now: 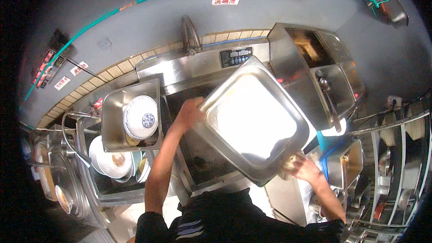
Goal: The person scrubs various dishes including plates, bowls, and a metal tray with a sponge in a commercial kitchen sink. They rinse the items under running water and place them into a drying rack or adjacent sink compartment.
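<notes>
A rectangular stainless steel food pan (pixel 256 118) is tilted cornerwise over a dark sink basin (pixel 206 162). Bright light glares off its flat face, so I cannot tell whether the inside or the underside faces me. My left hand (pixel 192 114) grips the pan's left edge, fingers partly hidden. At the lower right corner, my right hand (pixel 307 168) is closed around a pale yellowish scrubber (pixel 289 162), blurred and against the pan. To the left, another steel pan (pixel 113 118) holds a white bowl with blue patterning (pixel 140 118).
White dishes (pixel 113 162) fill a left sink, with a hose sprayer (pixel 81 155) beside it. A faucet (pixel 190 37) and control panel (pixel 236 56) are at the back. On the right stand a steel unit with a ladle (pixel 325 84), a steel container (pixel 347 162) and wire shelving (pixel 401 162).
</notes>
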`<state>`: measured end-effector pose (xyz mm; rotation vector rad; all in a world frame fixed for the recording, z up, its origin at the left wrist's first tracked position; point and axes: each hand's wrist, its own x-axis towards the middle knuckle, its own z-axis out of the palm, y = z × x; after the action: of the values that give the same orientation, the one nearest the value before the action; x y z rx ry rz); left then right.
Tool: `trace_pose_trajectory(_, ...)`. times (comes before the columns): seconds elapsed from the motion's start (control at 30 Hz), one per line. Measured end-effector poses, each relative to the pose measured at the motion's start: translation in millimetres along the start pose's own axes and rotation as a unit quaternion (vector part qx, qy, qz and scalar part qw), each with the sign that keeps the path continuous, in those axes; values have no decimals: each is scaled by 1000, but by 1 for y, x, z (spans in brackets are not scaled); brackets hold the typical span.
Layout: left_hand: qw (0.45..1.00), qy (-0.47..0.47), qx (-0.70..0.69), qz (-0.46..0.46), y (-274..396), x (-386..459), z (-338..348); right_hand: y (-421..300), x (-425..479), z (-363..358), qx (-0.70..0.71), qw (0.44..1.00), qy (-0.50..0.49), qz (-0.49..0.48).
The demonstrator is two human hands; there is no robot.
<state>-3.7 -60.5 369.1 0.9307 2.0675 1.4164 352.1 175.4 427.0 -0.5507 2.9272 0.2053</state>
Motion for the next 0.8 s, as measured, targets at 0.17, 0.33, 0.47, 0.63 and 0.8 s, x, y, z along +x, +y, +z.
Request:
trace_pose_trajectory(0.17, 933, 208, 191, 222, -48, -62, 52, 15, 18, -5, 81, 988, -56, 120)
trace_pose_trajectory(0.33, 949, 166, -185, -196, -16, -120, 82, -10, 80, 5, 247, 913, 48, 322)
trace_pose_trajectory(0.47, 922, 226, -223, -224, -17, -147, 88, -48, 126, -2, 239, 908, 188, 286)
trace_pose_trajectory(0.63, 931, 277, -183, -155, 0, -164, 83, -64, 113, 40, 302, 890, 175, 295)
trace_pose_trajectory(0.8, 913, 321, -222, -121, -10, -165, 95, -60, 147, 66, 396, 903, 33, 164)
